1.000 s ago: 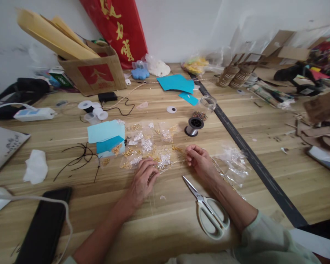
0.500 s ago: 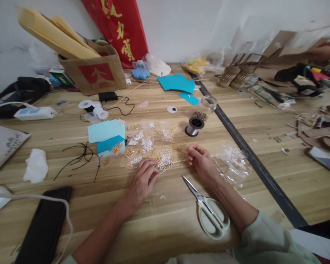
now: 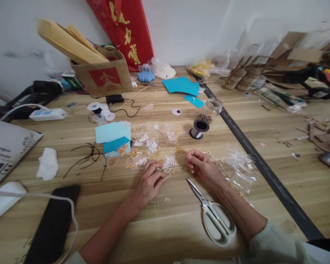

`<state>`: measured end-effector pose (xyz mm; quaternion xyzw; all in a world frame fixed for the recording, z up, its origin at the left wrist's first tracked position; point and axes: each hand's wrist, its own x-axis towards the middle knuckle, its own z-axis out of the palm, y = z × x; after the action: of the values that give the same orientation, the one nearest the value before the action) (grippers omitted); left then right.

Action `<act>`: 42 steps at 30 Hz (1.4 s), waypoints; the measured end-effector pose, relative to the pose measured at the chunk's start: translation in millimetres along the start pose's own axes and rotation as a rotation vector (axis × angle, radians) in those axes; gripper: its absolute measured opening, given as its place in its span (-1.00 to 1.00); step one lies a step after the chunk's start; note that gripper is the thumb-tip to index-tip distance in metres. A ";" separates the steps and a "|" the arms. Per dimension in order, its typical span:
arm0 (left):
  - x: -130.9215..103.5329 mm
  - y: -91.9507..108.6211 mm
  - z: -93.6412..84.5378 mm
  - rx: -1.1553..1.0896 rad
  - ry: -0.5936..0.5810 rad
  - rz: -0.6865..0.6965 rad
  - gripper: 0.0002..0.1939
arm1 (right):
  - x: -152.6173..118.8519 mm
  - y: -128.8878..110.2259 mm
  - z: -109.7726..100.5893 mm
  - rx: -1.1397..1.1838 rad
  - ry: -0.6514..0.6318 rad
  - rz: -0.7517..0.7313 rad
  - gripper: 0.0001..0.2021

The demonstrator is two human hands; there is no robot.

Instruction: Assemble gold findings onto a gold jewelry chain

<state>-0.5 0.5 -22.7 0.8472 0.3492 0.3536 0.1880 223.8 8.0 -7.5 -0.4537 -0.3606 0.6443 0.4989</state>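
My left hand (image 3: 150,182) rests at the near edge of a pile of silver beads (image 3: 169,161), its fingers curled and its thumb close to them. Whatever lies between those fingertips is too small to make out. A thin strand (image 3: 169,176) runs beside the thumb. My right hand (image 3: 205,167) is closed in a pinch right of the pile; what it pinches, if anything, is hidden. Gold beads (image 3: 180,150) lie just left of it, and a gold chain (image 3: 222,170) stretches along the right forearm. Below the right hand lie scissors (image 3: 220,223) with pale handles.
Farther back stand a wire spool (image 3: 200,129) and a glass jar (image 3: 213,106) with beads. Teal cards (image 3: 112,132), black cord (image 3: 88,157) and a phone (image 3: 53,223) lie left. A dark strip (image 3: 253,154) crosses the table at right, past clear plastic bags (image 3: 240,165).
The view has shifted slightly, so the whole table appears farther right and a little lower. Both hands stay by the beads; the left fingers have moved slightly.
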 end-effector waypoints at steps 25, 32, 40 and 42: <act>-5.5 -31.7 -31.4 0.397 0.175 -0.261 -0.70 | -8.1 8.8 12.7 -0.446 -0.360 0.067 -0.63; -4.7 -30.7 -29.0 0.585 0.013 -0.324 -0.65 | -7.2 12.0 10.2 -0.439 -0.360 0.058 -0.63; -6.8 -32.1 -30.0 0.484 0.066 -0.249 -0.70 | -7.2 10.4 11.2 -0.419 -0.353 0.074 -0.62; -7.4 -31.4 -31.3 0.445 0.089 -0.250 -0.73 | -7.1 10.4 11.3 -0.421 -0.349 0.075 -0.62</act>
<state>-41.6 18.9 -22.7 0.8017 0.5282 0.2789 0.0236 210.5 -1.5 -11.7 -0.4425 -0.5501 0.6417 0.2997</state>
